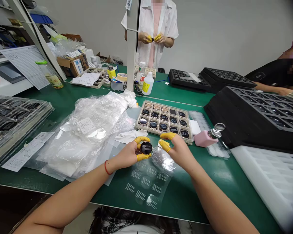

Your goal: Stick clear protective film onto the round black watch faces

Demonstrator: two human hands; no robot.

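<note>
The round black disc is held just above the near middle of the green bench; the left hand is closed on it, pinching its rim between thumb and forefinger, both capped in yellow finger cots; this edge grip is good handling, as it leaves the dark face bare and keeps skin off the disc. The right hand is open, its cotted thumb and forefinger spread, just right of the disc and over a crumpled piece of clear film; I cannot tell whether it touches that film. Below both hands lies a clear sheet of printed round labels; a red string circles the left wrist. To the left are heaped clear plastic bags, and beyond them a stack of clear trays holding black discs; to the right stand a pink pump bottle and a white foam tray. Farther on, a beige tray holds rows of round black and copper-coloured discs; black foam trays sit to its right; beyond it are a roll of masking tape and a white bottle; across the bench, a co-worker's hands, also in yellow cots, hold a small dark object.
</note>
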